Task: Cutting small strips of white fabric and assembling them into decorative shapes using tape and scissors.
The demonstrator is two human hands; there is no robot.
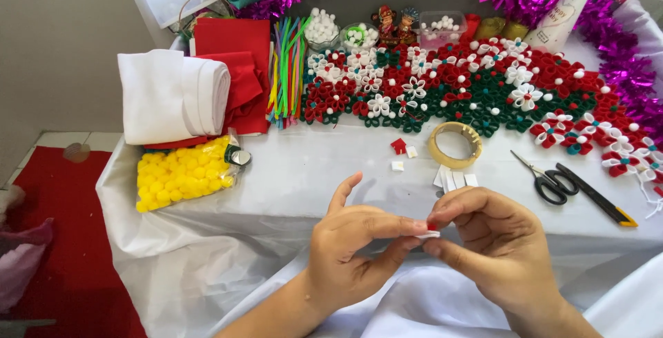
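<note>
Both hands pinch, seemingly, white strip.

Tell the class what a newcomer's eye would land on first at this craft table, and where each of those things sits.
The eye goes first to the spread of red, white and green flowers across the table's far side, edged by purple tinsel at the right. Next comes the bag of yellow pompoms near the left edge. In front, the left hand and right hand pinch a small white strip between their fingertips.
</note>
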